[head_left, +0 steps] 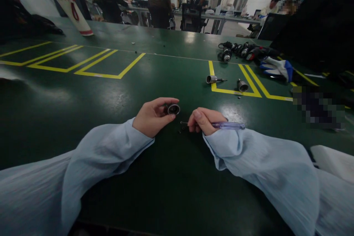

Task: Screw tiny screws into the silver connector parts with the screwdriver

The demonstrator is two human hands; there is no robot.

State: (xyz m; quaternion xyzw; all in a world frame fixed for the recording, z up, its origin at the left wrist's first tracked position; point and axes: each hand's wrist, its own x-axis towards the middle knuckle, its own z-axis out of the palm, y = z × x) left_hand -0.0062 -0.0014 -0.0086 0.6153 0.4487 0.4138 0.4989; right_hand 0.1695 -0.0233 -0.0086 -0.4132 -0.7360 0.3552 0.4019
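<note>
My left hand (152,117) is closed around a small round metal housing (173,109), its dark open end turned toward me. In my right hand (206,120) lies a screwdriver with a clear purple handle (231,125), held between thumb and fingers. Its thin shaft points left, and the tip (181,122) is a short way from the housing, not touching it. Whether a screw sits on that tip is too small to tell. Just below it, a few tiny dark parts (179,132) lie on the green tabletop (177,177).
Two more metal parts (242,85) (211,79) lie by yellow tape at the right. Beyond them are a cluster of dark metal pieces with cords (227,54) and a blue-white glove (278,68). A pale tapered object (73,11) stands back left. Several people sit in the background.
</note>
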